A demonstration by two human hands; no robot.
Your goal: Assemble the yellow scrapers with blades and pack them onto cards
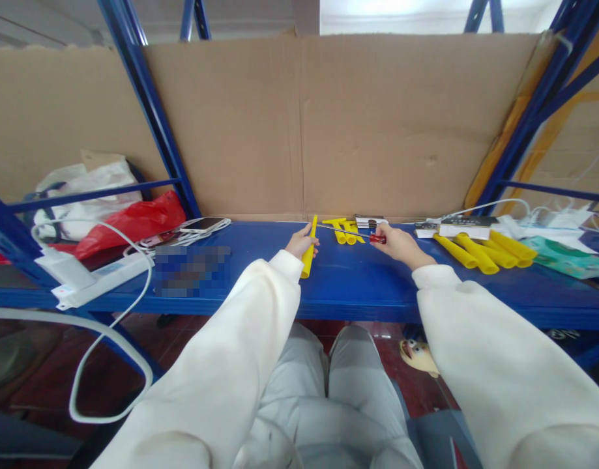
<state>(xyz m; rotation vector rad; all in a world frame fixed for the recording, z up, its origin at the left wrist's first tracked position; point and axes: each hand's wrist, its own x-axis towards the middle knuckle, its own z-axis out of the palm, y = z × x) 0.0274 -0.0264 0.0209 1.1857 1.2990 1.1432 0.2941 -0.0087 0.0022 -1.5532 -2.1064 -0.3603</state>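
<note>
Left grip (303,244) clamped around a yellow tapered tube (306,266) at the blue desk (358,281); right grip (398,245) closed on a red-handled screwdriver (378,239), shaft pointing toward the tube (tip contact cannot be told); short yellow pieces (347,236) lie near the shaft.

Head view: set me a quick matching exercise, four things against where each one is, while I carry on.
1. Screwdriver
2. Held yellow tube
3. Power strip
4. Cardboard

A. Toward the left end of the table
B. In the left hand
C. Upright behind the table
D. In the right hand

Pairs: 1-D, 2-B, 3-A, 4-C
</note>
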